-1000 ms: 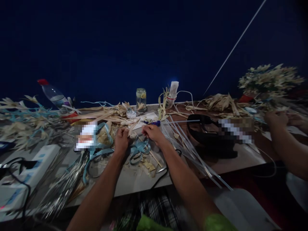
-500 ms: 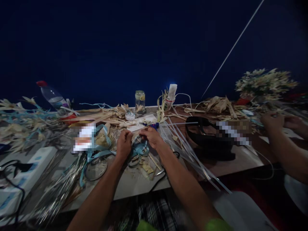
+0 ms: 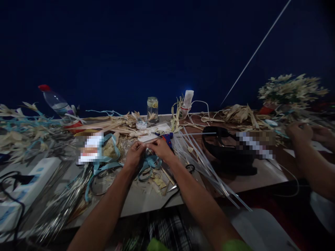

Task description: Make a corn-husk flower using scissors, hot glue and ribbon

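Observation:
My left hand [image 3: 135, 154] and my right hand [image 3: 161, 149] meet over the middle of the table, both with fingers pinched. Between the fingertips runs a thin stem-like piece [image 3: 154, 141], too small to make out fully. A light blue ribbon [image 3: 153, 162] lies in loops just below my hands; whether my fingers touch it I cannot tell. Right behind my right hand is a blue glue gun [image 3: 169, 138], partly hidden. White paper [image 3: 159, 129] lies behind my fingertips.
A bundle of metal wires [image 3: 70, 198] and a white power strip [image 3: 34, 188] lie left. Clear glue sticks [image 3: 206, 167] and a black headband-like object [image 3: 227, 157] lie right. Behind stand a glass jar [image 3: 152, 109] and dried husks [image 3: 239, 115]. A co-worker's hands [image 3: 300, 134] work far right.
My hands have come closer together, fingertips now nearly touching around the thin piece. The view has shifted slightly. The co-worker's hands remain at the right.

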Motion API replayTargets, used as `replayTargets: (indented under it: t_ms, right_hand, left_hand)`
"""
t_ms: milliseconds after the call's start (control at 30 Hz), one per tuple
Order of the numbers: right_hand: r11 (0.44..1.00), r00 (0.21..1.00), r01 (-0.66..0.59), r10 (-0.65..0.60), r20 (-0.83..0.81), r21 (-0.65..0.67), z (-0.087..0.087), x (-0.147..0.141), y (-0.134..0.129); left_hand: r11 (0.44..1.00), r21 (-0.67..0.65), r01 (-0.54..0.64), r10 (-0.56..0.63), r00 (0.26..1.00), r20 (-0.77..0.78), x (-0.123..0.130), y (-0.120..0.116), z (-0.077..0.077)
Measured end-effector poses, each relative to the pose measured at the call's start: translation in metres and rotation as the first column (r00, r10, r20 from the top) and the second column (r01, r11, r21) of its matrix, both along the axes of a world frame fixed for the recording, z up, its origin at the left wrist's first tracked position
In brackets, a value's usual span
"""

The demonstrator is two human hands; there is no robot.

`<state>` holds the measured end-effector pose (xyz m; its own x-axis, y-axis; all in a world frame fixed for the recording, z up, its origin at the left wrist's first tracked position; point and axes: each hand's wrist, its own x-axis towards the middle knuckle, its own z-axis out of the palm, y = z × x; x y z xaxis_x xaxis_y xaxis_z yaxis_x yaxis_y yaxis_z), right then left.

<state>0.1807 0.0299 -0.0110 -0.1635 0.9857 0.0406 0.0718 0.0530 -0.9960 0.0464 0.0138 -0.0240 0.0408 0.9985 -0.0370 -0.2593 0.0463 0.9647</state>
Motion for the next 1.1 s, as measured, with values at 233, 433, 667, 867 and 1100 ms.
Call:
replayTargets:
  t_ms: [233,433,667,867,1100]
  right_hand:
    - [1.000,0.999,-0.009,0.009,0.048,-0.008,-0.005,0.001,0.002]
    - [1.000,0.989,-0.010,0.010,0.145,-0.002,0.004,0.004,-0.002]
    - [0.969,0.919,0.201,-0.238,0.315,0.145,0.018,0.023,-0.001]
    - [0.913,0.873,0.364,-0.404,0.272,0.185,0.023,0.038,0.002]
    - [0.854,0.847,0.493,-0.514,0.132,0.165,0.013,0.055,0.015]
  left_hand:
    - [0.997,-0.026,-0.078,0.080,0.994,0.077,0.002,-0.001,0.004]
    - [0.991,-0.049,-0.127,0.128,0.991,0.031,0.003,0.002,0.005]
    - [0.930,-0.020,-0.366,0.366,0.930,0.014,-0.013,0.008,0.007]
    - [0.929,-0.018,-0.369,0.370,0.928,0.042,-0.014,0.008,0.007]
    - [0.931,-0.011,-0.364,0.365,0.931,0.032,-0.014,0.008,0.006]
